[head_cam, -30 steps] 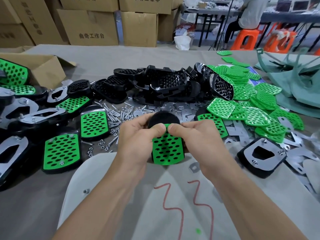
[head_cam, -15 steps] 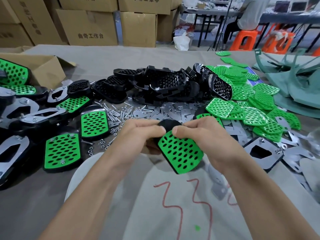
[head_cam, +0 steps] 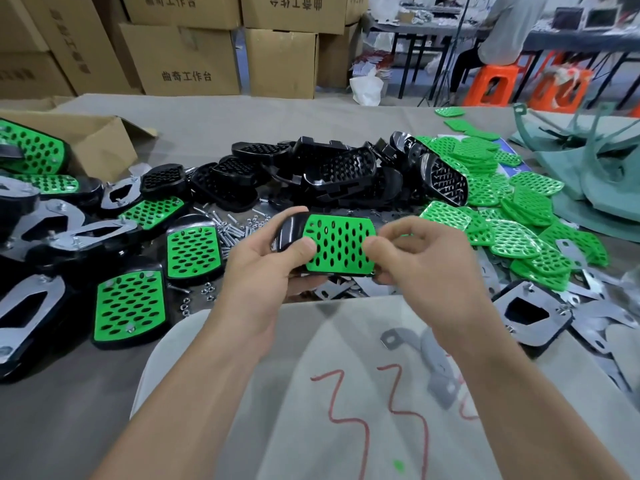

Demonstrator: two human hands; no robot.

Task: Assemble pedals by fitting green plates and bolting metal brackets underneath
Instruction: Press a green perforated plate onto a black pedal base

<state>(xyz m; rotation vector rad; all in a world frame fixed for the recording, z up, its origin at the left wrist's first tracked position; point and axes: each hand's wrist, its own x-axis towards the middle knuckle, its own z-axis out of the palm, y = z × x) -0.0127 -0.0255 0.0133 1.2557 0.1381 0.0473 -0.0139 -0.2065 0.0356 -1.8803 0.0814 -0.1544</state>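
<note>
A black pedal with a green perforated plate (head_cam: 337, 242) fitted on top is held above the table, lying crosswise. My left hand (head_cam: 266, 271) grips its left end, thumb on the green plate and fingers underneath. My right hand (head_cam: 415, 261) pinches the pedal's right edge with curled fingers. Loose green plates (head_cam: 512, 216) are heaped at the right. Bare black pedals (head_cam: 332, 174) are piled behind my hands. Flat metal brackets (head_cam: 436, 362) lie near my right forearm, and bolts and nuts (head_cam: 235, 226) are scattered at centre.
Finished pedals (head_cam: 130, 306), some green side up and some bracket side up, cover the left. One bracket-up pedal (head_cam: 526, 313) sits at right. An open carton (head_cam: 86, 140) stands far left. A white sheet (head_cam: 346, 393) with red marks lies under my arms.
The pedal has turned from pointing away from me, through a diagonal, to lying crosswise. Both hands rose and shifted right with it, and my right hand's hold moved to the right edge.
</note>
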